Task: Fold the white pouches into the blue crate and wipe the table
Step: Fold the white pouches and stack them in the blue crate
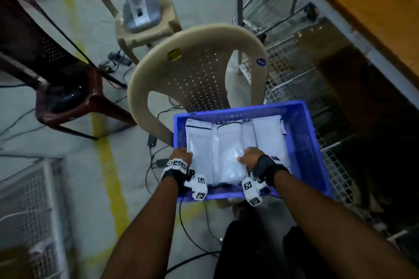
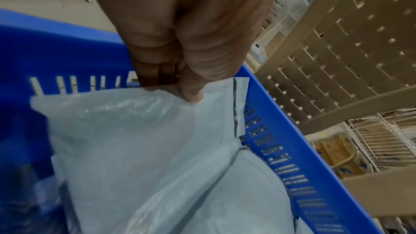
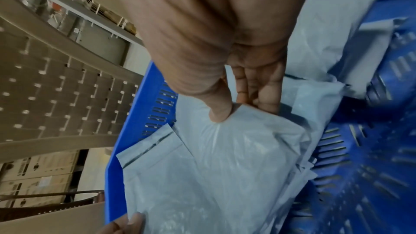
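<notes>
A blue crate (image 1: 306, 142) stands on a beige plastic chair and holds several folded white pouches. Both my hands are down inside it, holding the same folded white pouch (image 1: 224, 161) at the near left of the stack. My left hand (image 1: 182, 156) pinches the pouch's left edge (image 2: 135, 140) between thumb and fingers. My right hand (image 1: 250, 156) pinches its right edge (image 3: 236, 157), thumb on top and fingers underneath. More pouches (image 1: 265, 133) lie alongside to the right. Slotted crate walls (image 2: 292, 175) (image 3: 337, 149) show in both wrist views.
The beige chair's back (image 1: 199, 70) rises just behind the crate. A dark red chair (image 1: 56, 75) stands at the left, a fan base on a stool (image 1: 140, 13) behind. Wire racks (image 1: 306, 79) at the right, cables on the floor (image 1: 158, 161), a wooden table edge (image 1: 374, 7) top right.
</notes>
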A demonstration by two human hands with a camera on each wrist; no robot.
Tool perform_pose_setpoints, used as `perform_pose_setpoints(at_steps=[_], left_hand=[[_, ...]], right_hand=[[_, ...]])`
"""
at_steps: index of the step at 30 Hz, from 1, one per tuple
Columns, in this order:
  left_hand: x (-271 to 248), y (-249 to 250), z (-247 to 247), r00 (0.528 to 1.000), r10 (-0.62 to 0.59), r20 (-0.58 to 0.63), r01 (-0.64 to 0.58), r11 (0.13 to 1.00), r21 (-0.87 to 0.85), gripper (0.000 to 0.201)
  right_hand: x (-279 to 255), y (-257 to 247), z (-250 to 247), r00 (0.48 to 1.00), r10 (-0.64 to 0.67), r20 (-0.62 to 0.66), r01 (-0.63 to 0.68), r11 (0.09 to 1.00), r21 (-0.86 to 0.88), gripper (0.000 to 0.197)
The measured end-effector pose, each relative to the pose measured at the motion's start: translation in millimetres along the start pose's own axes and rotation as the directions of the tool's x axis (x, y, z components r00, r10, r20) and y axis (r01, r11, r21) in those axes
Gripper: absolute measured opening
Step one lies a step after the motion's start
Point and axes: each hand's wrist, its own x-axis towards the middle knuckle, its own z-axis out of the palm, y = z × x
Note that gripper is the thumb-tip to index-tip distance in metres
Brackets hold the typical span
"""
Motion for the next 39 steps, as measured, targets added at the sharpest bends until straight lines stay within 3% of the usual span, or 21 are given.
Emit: perform_pose_setpoints(at_steps=[3,6,10,14,18,23,28,32,37,39], left_hand=[[-6.6,2.3,10.2,0.993,0.048,-0.105,-0.053,0.998,-0.046,0.029],[-18.8,12.1,17.2,0.985,0.096,-0.143,-0.122,0.975,-0.187,0.055],[-14.5,17.6,28.7,0.976,0.218,0.017,-0.218,0.976,0.014,0.067],[-2.8,18.8,39.1,0.968,0.186,0.17,-0.219,0.955,0.199,0.069],[8.4,19.2,47.6,0.962,0.162,0.22,-0.219,0.938,0.268,0.086],[13.7,13.3,50.1,0.969,0.14,0.205,-0.202,0.925,0.322,0.088],[11.7,13.6,42.9,0.961,0.188,0.204,-0.242,0.928,0.282,0.091],[13.8,18.9,43.4,0.955,0.199,0.219,-0.253,0.932,0.26,0.093],[18.2,14.0,36.8,0.96,0.184,0.211,-0.23,0.948,0.219,0.084],[15.2,12.6,29.9,0.969,0.186,0.165,-0.198,0.978,0.063,0.078]], right_hand=[[7.1,-2.5,10.8,1.0,0.0,-0.016,0.0,1.0,-0.015,0.038],[17.2,3.6,21.5,0.999,0.006,-0.038,-0.006,1.0,-0.007,0.04],[15.0,1.9,23.1,0.994,0.023,-0.104,-0.018,0.999,0.048,0.048],[21.3,3.1,25.5,0.985,0.033,-0.169,-0.007,0.988,0.153,0.059],[30.7,5.4,29.0,0.985,-0.032,-0.171,0.053,0.992,0.117,0.051],[35.9,0.4,32.0,0.987,-0.083,-0.141,0.098,0.99,0.097,0.056],[33.6,2.9,26.5,0.955,-0.128,-0.267,0.155,0.984,0.083,0.079],[44.5,-6.2,25.3,0.968,-0.183,-0.173,0.18,0.983,-0.033,0.097],[50.7,-10.7,26.5,0.973,-0.203,-0.111,0.197,0.978,-0.066,0.099],[42.1,-9.7,20.3,0.968,-0.202,-0.148,0.202,0.979,-0.017,0.092]])
